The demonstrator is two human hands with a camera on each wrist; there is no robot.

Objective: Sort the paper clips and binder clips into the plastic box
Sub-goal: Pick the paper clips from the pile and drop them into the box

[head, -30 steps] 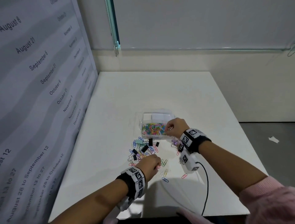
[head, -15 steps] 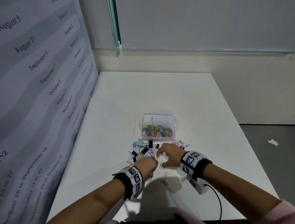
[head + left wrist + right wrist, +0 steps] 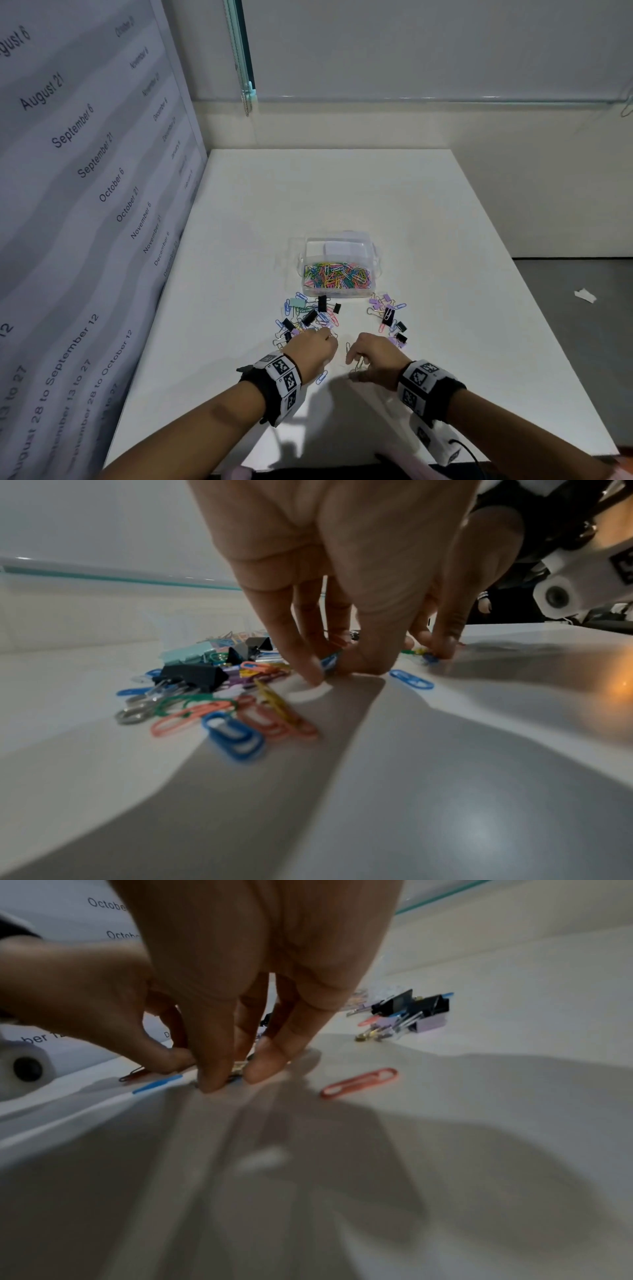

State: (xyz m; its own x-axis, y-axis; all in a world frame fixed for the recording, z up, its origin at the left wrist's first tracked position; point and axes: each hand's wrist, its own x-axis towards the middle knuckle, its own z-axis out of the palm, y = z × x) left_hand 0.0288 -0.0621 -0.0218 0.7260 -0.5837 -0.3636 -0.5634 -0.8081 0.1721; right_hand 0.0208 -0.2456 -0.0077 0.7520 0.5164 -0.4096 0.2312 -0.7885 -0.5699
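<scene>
A clear plastic box (image 3: 374, 263) stands mid-table, its near compartment full of coloured paper clips (image 3: 337, 275). In front of it lie two loose heaps: a left heap (image 3: 308, 317) of paper clips with black and mint binder clips, and a right heap (image 3: 388, 313) with black and lilac binder clips. My left hand (image 3: 318, 346) is at the left heap's near edge, fingertips down, pinching a blue paper clip (image 3: 329, 660) against the table. My right hand (image 3: 359, 359) is beside it, thumb and fingers closing on a yellowish paper clip (image 3: 238, 1067) that lies on the table.
A calendar-printed panel (image 3: 85, 205) walls the table's left side. Single clips lie near the hands: a blue one (image 3: 321, 377) and a salmon one (image 3: 359, 1081). A cable (image 3: 471, 452) trails from the right wrist at the table's near edge.
My right hand has come back from the box to the table between the heaps and lowered onto a clip. My left hand has stayed at the left heap.
</scene>
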